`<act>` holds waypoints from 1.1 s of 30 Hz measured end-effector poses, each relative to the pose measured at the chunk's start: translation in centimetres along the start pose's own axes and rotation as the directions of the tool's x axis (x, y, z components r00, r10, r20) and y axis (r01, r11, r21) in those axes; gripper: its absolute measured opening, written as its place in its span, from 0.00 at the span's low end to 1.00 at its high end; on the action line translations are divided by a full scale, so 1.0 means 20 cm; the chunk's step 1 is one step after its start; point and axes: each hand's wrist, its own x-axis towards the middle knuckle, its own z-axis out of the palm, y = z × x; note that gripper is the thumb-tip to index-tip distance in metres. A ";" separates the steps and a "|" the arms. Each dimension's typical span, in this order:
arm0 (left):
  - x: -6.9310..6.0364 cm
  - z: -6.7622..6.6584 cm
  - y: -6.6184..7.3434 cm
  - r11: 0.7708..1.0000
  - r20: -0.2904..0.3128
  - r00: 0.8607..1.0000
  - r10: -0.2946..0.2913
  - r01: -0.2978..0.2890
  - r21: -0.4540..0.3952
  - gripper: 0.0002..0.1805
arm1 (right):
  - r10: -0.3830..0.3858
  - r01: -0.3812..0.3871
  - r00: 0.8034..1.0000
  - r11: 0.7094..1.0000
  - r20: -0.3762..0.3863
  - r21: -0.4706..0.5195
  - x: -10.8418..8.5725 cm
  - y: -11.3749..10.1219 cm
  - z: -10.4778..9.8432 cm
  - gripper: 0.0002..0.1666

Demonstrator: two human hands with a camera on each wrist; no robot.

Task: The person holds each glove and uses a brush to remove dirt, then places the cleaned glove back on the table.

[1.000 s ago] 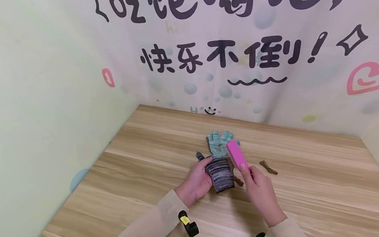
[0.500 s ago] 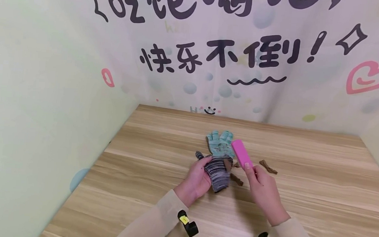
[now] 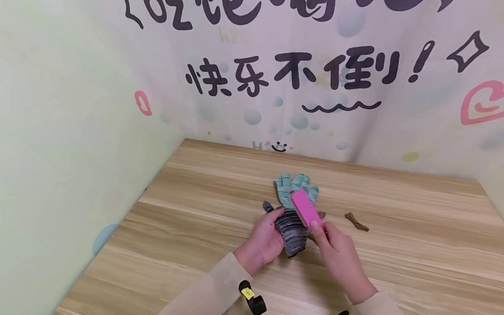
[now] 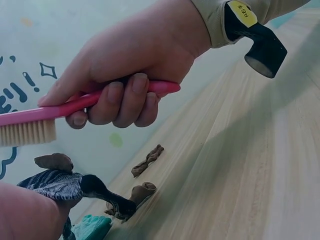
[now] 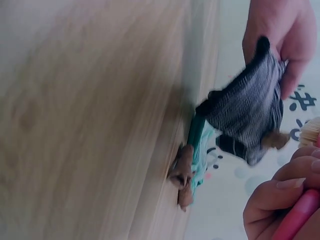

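My left hand (image 3: 265,239) holds up a grey-and-black striped knit glove (image 3: 292,236), thumb on top and the other fingers hidden behind it. In my right hand (image 3: 341,259) is a pink-backed brush (image 3: 304,206), gripped by its handle with the thumb along it. The brush head lies over the upper right part of the striped glove in the head view; its pale bristles (image 4: 27,132) face down in the left wrist view. Whether they touch the knit cannot be told. A brown patch (image 5: 275,140) shows at the glove's edge in the right wrist view.
Just behind the striped glove, a teal knit glove (image 3: 286,188) lies on the wooden table (image 3: 425,247). A twisted brown strip (image 3: 356,222) rests to the right, and another brown piece (image 4: 144,192) lies nearer the gloves. A printed cloth backdrop (image 3: 256,99) rises behind the table.
The brush first swung right, off the striped glove, then came back left over it. The glove's right side flexed with this. My left hand stayed nearly still, holding the glove throughout.
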 end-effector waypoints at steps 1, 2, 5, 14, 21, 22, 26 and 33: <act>0.00 0.00 0.00 1.000 0.001 1.000 0.000 0.000 -0.003 0.27 | -0.003 0.003 1.000 1.000 0.002 0.000 0.00 0.00 0.01 0.29; 0.00 0.01 0.00 1.000 0.007 1.000 0.003 -0.003 -0.002 0.27 | -0.006 0.006 1.000 1.000 0.003 0.001 0.00 0.00 0.02 0.29; 0.00 0.01 0.00 1.000 0.017 1.000 0.002 -0.002 -0.006 0.27 | -0.003 0.003 1.000 1.000 0.010 -0.008 0.00 0.00 0.03 0.30; -0.01 0.02 -0.01 1.000 0.053 0.999 -0.006 0.005 0.027 0.28 | 0.036 -0.034 0.999 0.997 0.033 -0.072 0.01 0.02 0.00 0.33; -0.02 0.01 0.00 0.999 0.064 0.998 0.001 -0.004 0.045 0.28 | 0.063 -0.060 0.997 0.995 0.037 -0.080 0.03 0.05 -0.02 0.35; -0.02 0.01 0.00 0.999 0.074 0.997 0.005 -0.009 0.049 0.29 | 0.069 -0.066 0.997 0.995 0.036 -0.079 0.03 0.05 -0.02 0.35; -0.03 0.01 0.00 0.998 0.113 0.994 0.009 -0.016 0.059 0.30 | 0.080 -0.077 0.996 0.994 0.036 -0.074 0.03 0.07 -0.03 0.36; -0.03 0.00 0.00 0.998 0.123 0.992 -0.001 -0.006 0.058 0.30 | 0.073 -0.071 0.997 0.994 0.017 -0.085 0.03 0.08 -0.04 0.36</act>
